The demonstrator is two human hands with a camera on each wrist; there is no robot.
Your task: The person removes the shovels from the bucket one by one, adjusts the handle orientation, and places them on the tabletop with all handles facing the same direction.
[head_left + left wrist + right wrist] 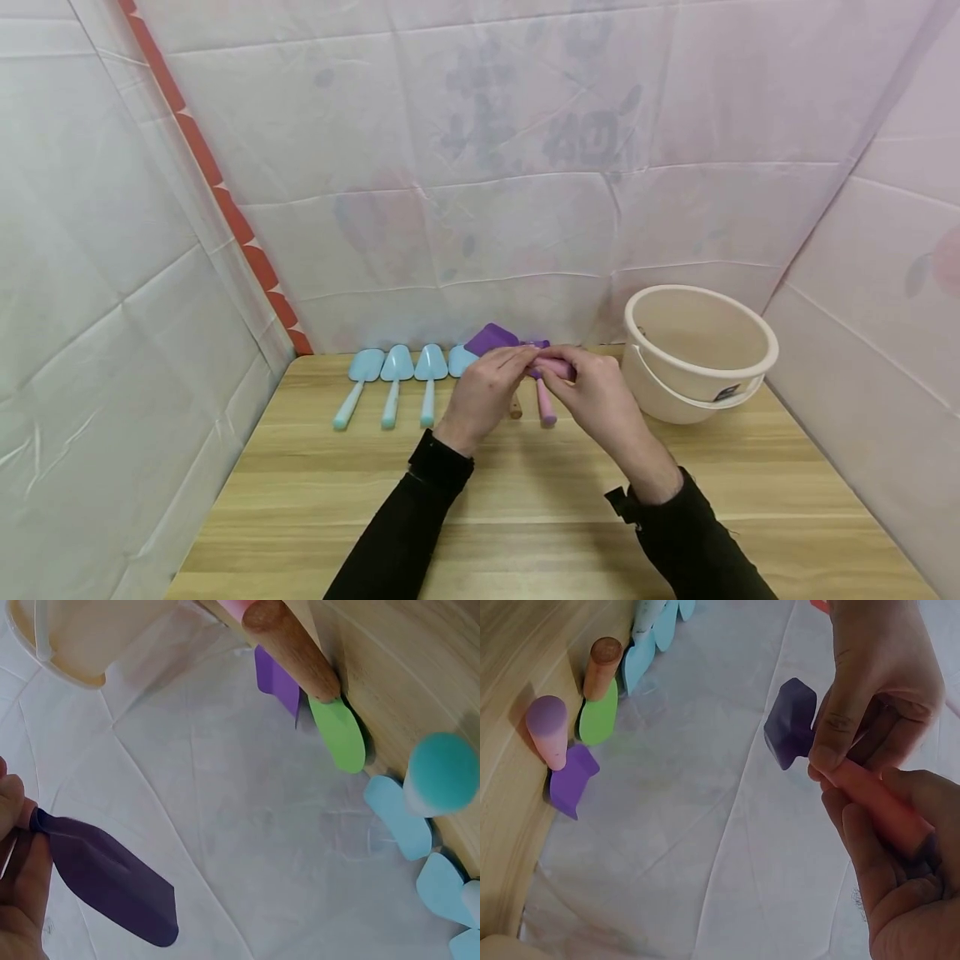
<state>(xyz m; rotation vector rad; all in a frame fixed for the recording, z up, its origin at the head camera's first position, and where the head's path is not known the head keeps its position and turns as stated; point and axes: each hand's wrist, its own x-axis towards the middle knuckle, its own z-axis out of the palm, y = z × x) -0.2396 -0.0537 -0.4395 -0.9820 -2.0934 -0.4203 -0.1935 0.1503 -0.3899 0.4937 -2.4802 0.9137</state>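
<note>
Both hands hold one spatula with a purple blade (491, 337) and a pink handle (881, 802), raised over the back of the table. My left hand (483, 396) pinches the handle close to the blade, thumb on top, as the right wrist view shows. Around the handle's other end curl the fingers of my right hand (603, 404). Below the hands lie a second purple spatula with a pink handle (546, 407) and a green spatula (598, 712) with a wooden handle (602, 667), partly hidden in the head view.
Several light blue spatulas (431, 362) lie in a row along the back edge of the wooden table (300, 500), to the left. At the back right stands a cream bucket (652, 387) with its handle down. White sheeting (480, 233) hangs behind and at both sides.
</note>
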